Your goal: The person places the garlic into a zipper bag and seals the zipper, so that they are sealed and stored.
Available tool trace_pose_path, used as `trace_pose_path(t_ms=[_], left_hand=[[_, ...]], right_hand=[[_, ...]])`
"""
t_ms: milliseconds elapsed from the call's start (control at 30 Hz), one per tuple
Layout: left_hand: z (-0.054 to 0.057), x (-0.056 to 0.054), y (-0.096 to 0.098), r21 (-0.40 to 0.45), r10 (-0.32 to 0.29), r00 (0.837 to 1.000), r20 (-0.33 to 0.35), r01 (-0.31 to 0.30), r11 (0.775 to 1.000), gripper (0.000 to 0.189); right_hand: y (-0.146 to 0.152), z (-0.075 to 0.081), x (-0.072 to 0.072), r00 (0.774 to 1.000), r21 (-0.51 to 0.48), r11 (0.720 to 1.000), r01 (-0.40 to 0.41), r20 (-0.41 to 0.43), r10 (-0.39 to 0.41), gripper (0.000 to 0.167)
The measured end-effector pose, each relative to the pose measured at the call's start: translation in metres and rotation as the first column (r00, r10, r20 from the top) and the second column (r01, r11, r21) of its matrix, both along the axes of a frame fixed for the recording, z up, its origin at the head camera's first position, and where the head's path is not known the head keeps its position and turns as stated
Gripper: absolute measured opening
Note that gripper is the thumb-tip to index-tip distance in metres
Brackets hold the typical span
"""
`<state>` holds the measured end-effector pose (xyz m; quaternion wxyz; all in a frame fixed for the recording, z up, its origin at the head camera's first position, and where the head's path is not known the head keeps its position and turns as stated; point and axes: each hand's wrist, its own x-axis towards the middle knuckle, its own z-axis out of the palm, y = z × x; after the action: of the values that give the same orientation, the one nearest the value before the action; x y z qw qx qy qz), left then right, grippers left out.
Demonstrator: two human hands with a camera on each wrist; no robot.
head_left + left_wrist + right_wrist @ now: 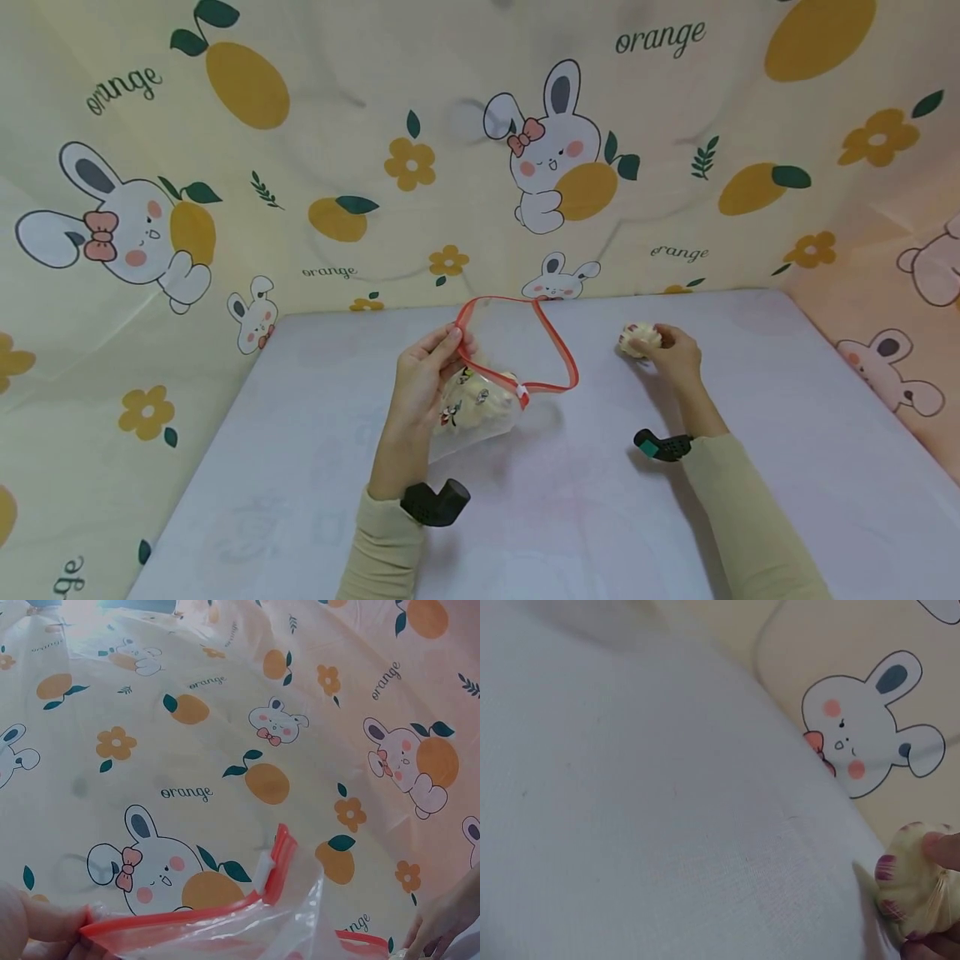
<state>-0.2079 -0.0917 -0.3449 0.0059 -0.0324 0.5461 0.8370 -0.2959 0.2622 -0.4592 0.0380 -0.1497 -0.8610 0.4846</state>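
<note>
My left hand (420, 379) pinches the red-edged mouth of a clear zip bag (472, 433) at its left side. The bag's mouth gapes in a loop, and a white slider (522, 390) sits on its near rim. Pale lumpy things show through the printed plastic; their kind is hard to make out. To the right, my right hand (678, 360) grips a garlic bulb (639, 340) just over the far part of the table. Purple streaks mark the cream-coloured bulb (909, 881) in the right wrist view. In the left wrist view the red zip strip (187, 919) runs from the fingers.
A white-covered table (300, 500) lies under both hands. Behind it hangs a cream cloth (450, 150) printed with rabbits, oranges and flowers, meeting the table's far edge. Black wrist cameras sit on both forearms.
</note>
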Motion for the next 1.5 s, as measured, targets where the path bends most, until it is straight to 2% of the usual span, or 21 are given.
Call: trace_pose_path(t_ms=[367,700,1033,1300,1500], left_hand=[[-0.001,-0.001,0.0,-0.021,0.001,1.0,0.004,0.0,1.0,0.025],[-0.001,0.0,0.001,-0.008,-0.012,0.999,-0.034,0.012,1.0,0.023],[-0.001,-0.001,0.002,0.003,-0.016,0.999,-0.029,0.016,1.0,0.022],[0.0,0.0,0.001,-0.007,-0.013,1.0,-0.017,0.013,1.0,0.026],[0.0,0.001,0.001,-0.017,-0.018,1.0,-0.011,0.018,1.0,0.028]], right_hand=[[0.003,-0.002,0.002,1.0,0.022,1.0,0.01,-0.023,-0.01,0.063],[0.003,0.001,0.004,0.998,0.033,0.999,0.021,-0.052,-0.02,0.06],[-0.001,0.01,0.009,0.998,-0.024,1.0,0.012,-0.054,-0.013,0.065],[-0.009,0.02,0.016,0.993,-0.03,1.0,0.004,-0.115,-0.007,0.066],[-0.016,0.027,0.021,0.984,-0.087,0.996,-0.009,-0.178,-0.007,0.062]])
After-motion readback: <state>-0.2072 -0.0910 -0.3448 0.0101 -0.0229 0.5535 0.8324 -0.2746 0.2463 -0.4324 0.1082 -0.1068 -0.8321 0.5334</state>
